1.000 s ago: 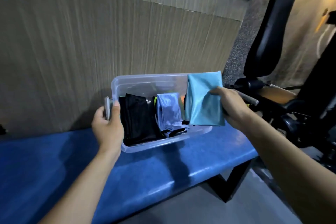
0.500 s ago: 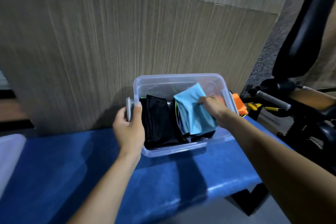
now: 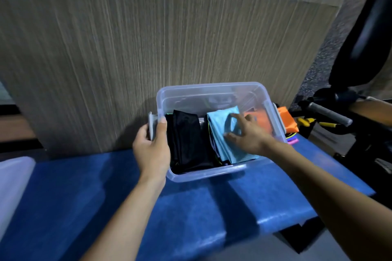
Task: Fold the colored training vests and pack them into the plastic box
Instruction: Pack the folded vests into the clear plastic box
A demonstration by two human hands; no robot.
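Where wall (image 3: 127, 48) rises, bench (image 3: 191, 207) abuts.

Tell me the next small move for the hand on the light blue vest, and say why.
Probably lift the right hand out and away. The light blue vest already lies folded inside the plastic box beside the black vest, under straight, spread fingers, while the left hand grips the box's end.
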